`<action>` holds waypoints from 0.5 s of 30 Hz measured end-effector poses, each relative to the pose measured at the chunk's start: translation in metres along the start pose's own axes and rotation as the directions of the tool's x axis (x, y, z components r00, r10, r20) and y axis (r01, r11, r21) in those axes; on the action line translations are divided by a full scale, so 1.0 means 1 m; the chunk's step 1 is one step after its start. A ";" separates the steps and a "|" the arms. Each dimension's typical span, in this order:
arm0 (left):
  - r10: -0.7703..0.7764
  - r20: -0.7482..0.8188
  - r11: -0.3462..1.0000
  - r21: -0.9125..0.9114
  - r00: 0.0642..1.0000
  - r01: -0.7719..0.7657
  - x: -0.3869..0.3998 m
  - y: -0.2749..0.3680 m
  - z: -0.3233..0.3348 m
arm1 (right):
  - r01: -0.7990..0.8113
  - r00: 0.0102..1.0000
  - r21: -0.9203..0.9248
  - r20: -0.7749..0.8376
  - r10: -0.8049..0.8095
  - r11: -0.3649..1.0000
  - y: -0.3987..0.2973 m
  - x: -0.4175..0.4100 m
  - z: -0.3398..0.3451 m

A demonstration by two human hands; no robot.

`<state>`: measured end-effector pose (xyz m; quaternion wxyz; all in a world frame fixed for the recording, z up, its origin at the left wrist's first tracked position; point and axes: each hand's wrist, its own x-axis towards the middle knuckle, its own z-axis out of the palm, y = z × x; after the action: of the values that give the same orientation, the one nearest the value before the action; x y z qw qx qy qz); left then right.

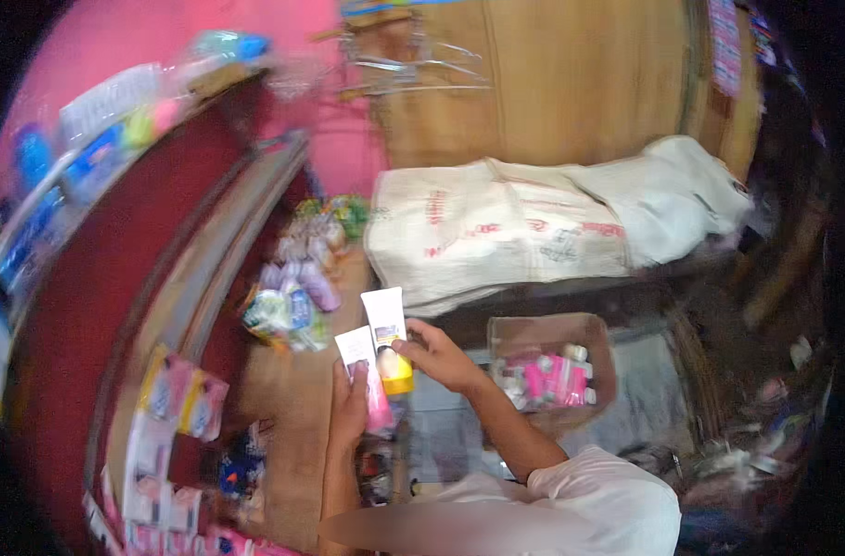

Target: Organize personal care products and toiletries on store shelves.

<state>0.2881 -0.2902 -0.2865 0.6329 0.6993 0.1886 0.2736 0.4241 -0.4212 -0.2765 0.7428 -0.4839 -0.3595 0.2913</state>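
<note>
My left hand grips a white and pink squeeze tube, its thumb laid across the front. Close beside it, my right hand pinches a white squeeze tube with a yellow cap by its right side. Both tubes stand with their crimped ends away from me and their caps towards me. Printing shows on each, too blurred to make out. To the right of my right forearm, an open cardboard box holds several pink and white bottles or tubes.
Beyond my hands lie white woven sacks with red printing. Colourful plastic packs rest on the brown surface to the left. A dark red shelf unit curves along the left, with packaged goods on top. Wire hangers hang at the back.
</note>
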 end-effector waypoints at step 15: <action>-0.414 0.415 0.895 0.349 0.810 0.278 0.014 -0.259 0.342 | -0.645 0.719 -0.519 -0.661 0.214 0.562 0.154 -0.183 -0.390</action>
<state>0.5327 -0.5161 -0.5570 0.5969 0.7781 0.1871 -0.0577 0.6244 -0.7071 -0.5723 0.4582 -0.8697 -0.0888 0.1605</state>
